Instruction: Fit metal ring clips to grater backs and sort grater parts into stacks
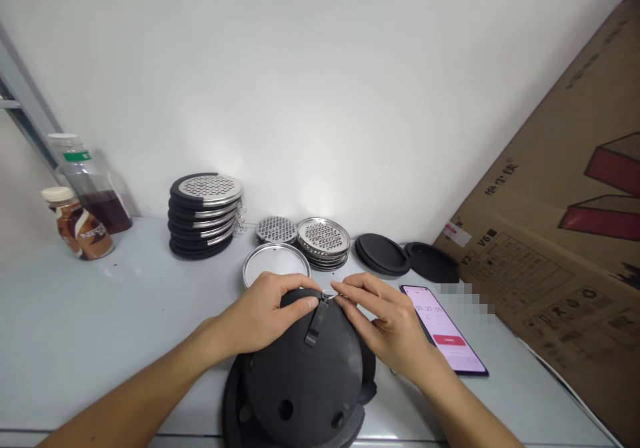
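Observation:
My left hand [270, 311] is closed, its thumb and fingers pinching the upper edge of a black round cover [305, 375]. A small thin metal ring [329, 293] sits at that edge, and my right hand [387, 318] pinches it from the right. Below the ring a short black tab [316, 328] lies against the cover, which has dark holes low down. Other black rounded pieces [370, 368] show beneath and beside it. Right behind my left fingers rests a round silver plate [277, 265].
Behind stand a stack of black-rimmed perforated discs [207, 218], metal grater discs [324, 238] and black round lids [383, 255]. A phone [445, 331] showing a timer lies right, beside a large cardboard box [560, 235]. Two bottles [83, 225] stand left.

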Available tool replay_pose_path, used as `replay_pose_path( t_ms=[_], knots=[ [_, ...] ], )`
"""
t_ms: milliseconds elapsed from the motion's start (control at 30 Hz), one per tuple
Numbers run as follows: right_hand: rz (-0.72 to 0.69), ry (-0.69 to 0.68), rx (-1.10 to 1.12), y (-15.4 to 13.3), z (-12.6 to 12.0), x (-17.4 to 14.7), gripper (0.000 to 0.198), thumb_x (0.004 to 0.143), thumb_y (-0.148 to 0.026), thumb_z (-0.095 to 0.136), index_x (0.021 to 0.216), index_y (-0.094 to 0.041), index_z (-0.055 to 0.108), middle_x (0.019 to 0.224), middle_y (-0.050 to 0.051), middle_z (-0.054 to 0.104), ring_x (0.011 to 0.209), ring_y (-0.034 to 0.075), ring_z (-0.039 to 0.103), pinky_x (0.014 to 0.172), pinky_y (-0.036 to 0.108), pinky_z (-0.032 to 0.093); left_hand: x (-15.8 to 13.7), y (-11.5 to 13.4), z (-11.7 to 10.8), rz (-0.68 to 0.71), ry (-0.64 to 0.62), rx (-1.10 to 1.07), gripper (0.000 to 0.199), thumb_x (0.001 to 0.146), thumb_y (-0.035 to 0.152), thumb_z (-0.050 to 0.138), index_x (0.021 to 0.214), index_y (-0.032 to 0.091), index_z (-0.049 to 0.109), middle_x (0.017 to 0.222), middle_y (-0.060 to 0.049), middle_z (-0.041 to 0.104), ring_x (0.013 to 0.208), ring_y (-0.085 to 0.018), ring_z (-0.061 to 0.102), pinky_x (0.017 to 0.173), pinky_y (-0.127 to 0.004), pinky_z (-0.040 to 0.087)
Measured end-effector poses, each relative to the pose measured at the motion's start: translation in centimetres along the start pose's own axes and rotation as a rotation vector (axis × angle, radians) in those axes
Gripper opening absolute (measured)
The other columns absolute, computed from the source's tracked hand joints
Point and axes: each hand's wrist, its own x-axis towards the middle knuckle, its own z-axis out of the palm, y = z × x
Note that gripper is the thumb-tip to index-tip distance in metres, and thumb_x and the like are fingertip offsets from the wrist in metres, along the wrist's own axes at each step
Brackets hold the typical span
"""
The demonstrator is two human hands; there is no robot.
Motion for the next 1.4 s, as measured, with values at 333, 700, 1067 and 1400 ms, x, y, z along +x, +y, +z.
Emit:
replay_pose_path(
  t_ms=[333, 700, 1067, 1400],
  knots=[
    [-0.03, 0.115, -0.269, -2.2, 0.9, -0.8, 0.039, 0.086, -0.001, 0.059, 0.122, -0.016, 0.061, 0.099, 0.012, 0.067, 0.083, 0.02, 0.066, 0.069, 0.032, 0.057, -0.3, 0.9, -0.5, 0.043, -0.055, -0.071, 0.02, 0.094, 0.032, 0.053, 0.106, 0.023, 0.067, 0.097, 0.003, 0.071, 0.089, -0.015, 0.062, 0.08, -0.026, 0.047],
    [0.268, 0.153, 0.078, -2.8, 1.0, 0.1, 0.03, 0.091, -0.011, 0.055, 0.113, -0.025, 0.071, 0.104, 0.005, 0.072, 0.093, 0.018, 0.068, 0.082, 0.03, 0.056, 0.1, 0.4, -0.3, 0.06, 0.047, -0.156, 0.02, 0.095, 0.031, 0.054, 0.108, 0.024, 0.067, 0.102, 0.003, 0.07, 0.097, -0.015, 0.063, 0.088, -0.025, 0.046],
    [0.704, 0.302, 0.477, -2.6, 1.8, 0.4, 0.016, 0.083, -0.034, 0.071, 0.096, -0.028, 0.079, 0.095, 0.002, 0.078, 0.085, 0.02, 0.072, 0.075, 0.027, 0.058, -0.2, 0.5, -0.3, 0.067, 0.112, -0.139, 0.016, 0.093, 0.031, 0.057, 0.104, 0.024, 0.067, 0.097, 0.003, 0.071, 0.092, -0.014, 0.064, 0.083, -0.022, 0.047],
    [0.651, 0.422, 0.607, -1.1, -1.1, 1.9, 0.018, 0.084, -0.037, 0.07, 0.09, -0.022, 0.078, 0.092, 0.005, 0.077, 0.089, 0.023, 0.072, 0.084, 0.037, 0.057, 0.0, 1.3, 0.3, -0.036, 0.119, -0.15, 0.02, 0.092, 0.04, 0.057, 0.099, 0.023, 0.066, 0.089, 0.001, 0.071, 0.084, -0.017, 0.066, 0.075, -0.025, 0.051]
  ],
)
